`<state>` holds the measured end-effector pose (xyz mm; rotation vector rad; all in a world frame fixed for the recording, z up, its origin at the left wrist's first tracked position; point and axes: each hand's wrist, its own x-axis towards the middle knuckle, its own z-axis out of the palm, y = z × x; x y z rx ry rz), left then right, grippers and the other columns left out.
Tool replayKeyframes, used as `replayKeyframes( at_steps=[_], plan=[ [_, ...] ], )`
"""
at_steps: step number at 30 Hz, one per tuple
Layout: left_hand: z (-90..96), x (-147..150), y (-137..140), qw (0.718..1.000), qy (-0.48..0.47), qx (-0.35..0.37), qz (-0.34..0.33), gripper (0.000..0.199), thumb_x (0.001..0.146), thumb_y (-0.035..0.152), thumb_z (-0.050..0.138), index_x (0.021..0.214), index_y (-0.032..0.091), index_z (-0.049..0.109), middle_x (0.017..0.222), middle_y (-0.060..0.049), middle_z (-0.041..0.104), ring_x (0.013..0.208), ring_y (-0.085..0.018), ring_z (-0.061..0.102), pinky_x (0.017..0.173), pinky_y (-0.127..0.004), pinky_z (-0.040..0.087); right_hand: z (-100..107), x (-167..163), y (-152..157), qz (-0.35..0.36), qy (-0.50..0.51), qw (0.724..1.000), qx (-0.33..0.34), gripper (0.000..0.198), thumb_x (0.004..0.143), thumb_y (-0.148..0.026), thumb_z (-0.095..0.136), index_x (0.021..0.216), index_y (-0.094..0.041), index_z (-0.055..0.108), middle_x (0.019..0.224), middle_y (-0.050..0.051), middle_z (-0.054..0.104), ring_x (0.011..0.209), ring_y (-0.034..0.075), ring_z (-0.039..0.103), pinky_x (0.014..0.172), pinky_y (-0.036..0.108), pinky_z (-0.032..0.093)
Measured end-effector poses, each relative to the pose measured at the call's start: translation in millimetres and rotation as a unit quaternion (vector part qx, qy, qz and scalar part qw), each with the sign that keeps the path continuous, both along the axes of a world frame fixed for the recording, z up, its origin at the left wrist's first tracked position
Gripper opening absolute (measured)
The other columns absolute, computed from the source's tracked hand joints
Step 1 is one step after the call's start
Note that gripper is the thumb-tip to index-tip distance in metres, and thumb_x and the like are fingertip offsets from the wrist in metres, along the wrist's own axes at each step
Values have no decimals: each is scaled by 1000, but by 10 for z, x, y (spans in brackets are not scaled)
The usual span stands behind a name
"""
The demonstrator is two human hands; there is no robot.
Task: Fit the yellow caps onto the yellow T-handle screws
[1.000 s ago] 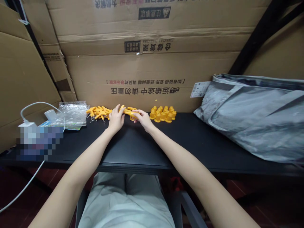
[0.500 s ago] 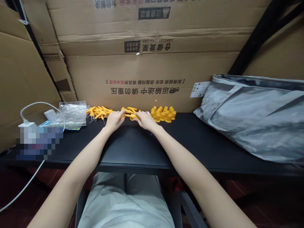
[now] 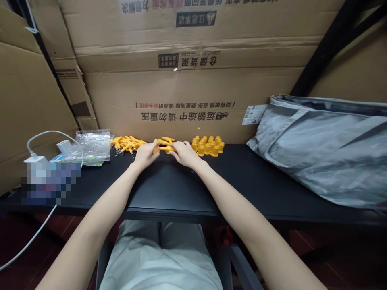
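Note:
My left hand (image 3: 145,155) is closed around the yellow handle of a corkscrew (image 3: 156,149), just above the back of the table. My right hand (image 3: 185,153) pinches a yellow plastic piece (image 3: 170,148) in line with it; fingers hide most of its shape. A narrow yellow section bridges the two hands. Left of my hands lies a heap of yellow T-handled corkscrews (image 3: 128,143) with metal spirals. A few more yellow handles (image 3: 166,139) lie right behind my hands. Several yellow cup-shaped pieces with flared rims (image 3: 208,147) stand grouped beside my right hand.
The black table (image 3: 175,193) backs onto a printed cardboard sheet (image 3: 181,88). A large grey bag (image 3: 317,153) occupies the right side. On the left are clear plastic packaging (image 3: 93,145), a white charger (image 3: 36,163) and its cable (image 3: 45,221) hanging over the edge.
Both hands stay in nearly the same place with the yellow pieces between them. My left fingers have shifted slightly on the handle.

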<state>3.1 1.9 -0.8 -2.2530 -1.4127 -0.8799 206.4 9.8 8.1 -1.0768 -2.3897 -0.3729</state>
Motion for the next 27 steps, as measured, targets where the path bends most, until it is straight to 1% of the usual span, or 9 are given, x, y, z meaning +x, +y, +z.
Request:
replayKeyframes(
  at_steps=[2, 5, 9, 13, 16, 19, 22, 25, 27],
  plan=[
    [-8, 16, 1, 1000, 18, 19, -4, 29, 82, 23, 53, 109, 16, 59, 86, -8, 70, 80, -19, 65, 76, -28, 47, -14, 0, 9, -2, -2, 1000, -24, 26, 93, -23, 46, 116, -16, 55, 115, 14, 64, 107, 24, 55, 86, 37, 32],
    [-28, 37, 11, 999, 36, 33, -16, 29, 83, 22, 51, 111, 15, 57, 87, -9, 69, 81, -20, 65, 77, -29, 47, -4, -6, 5, -19, -10, 999, -40, 22, 93, -22, 46, 110, -16, 59, 112, 14, 65, 105, 25, 56, 83, 36, 32],
    [-42, 40, 29, 999, 31, 22, -33, 28, 83, 21, 51, 109, 13, 56, 86, -9, 69, 78, -20, 65, 75, -29, 48, 34, -16, -21, -30, -13, 999, -19, 19, 91, -21, 49, 104, -15, 61, 106, 13, 67, 99, 24, 57, 81, 36, 29],
    [-33, 52, 31, 999, 13, 3, -34, 26, 82, 21, 53, 107, 13, 56, 86, -9, 69, 77, -20, 66, 73, -28, 47, 49, -23, -42, -31, -21, 999, 14, 18, 91, -19, 47, 101, -15, 61, 101, 12, 68, 95, 23, 56, 81, 35, 27],
    [-32, 74, 20, 999, -21, -25, -27, 26, 80, 21, 54, 106, 16, 56, 83, -6, 69, 74, -18, 65, 70, -25, 46, 52, -29, -48, -35, -36, 998, 39, 19, 92, -18, 45, 102, -16, 61, 100, 11, 67, 94, 23, 54, 81, 35, 26],
    [-43, 88, 20, 995, -69, -71, -7, 28, 78, 24, 56, 106, 18, 57, 78, -3, 68, 69, -16, 64, 67, -24, 45, 47, -35, -43, -41, -54, 996, 62, 19, 93, -17, 45, 104, -16, 60, 101, 11, 67, 94, 23, 53, 81, 36, 26],
    [-54, 81, 33, 987, -105, -122, -2, 28, 76, 26, 58, 103, 19, 59, 74, -1, 67, 66, -15, 62, 65, -23, 43, 30, -45, -27, -41, -69, 994, 79, 21, 93, -15, 43, 104, -18, 60, 101, 11, 67, 95, 23, 52, 83, 37, 25],
    [-44, 74, 27, 980, -117, -163, -6, 27, 73, 25, 61, 99, 18, 61, 70, 0, 66, 65, -15, 61, 64, -23, 43, 4, -62, -14, -39, -80, 993, 83, 19, 94, -18, 43, 101, -18, 61, 100, 11, 67, 97, 24, 52, 86, 39, 25],
    [-28, 81, 4, 980, -111, -165, 2, 28, 72, 24, 61, 99, 18, 62, 69, -1, 66, 66, -15, 61, 65, -23, 43, -11, -73, -10, -39, -79, 994, 72, 18, 94, -21, 44, 101, -16, 60, 101, 12, 66, 98, 24, 53, 88, 40, 26]
  ],
)
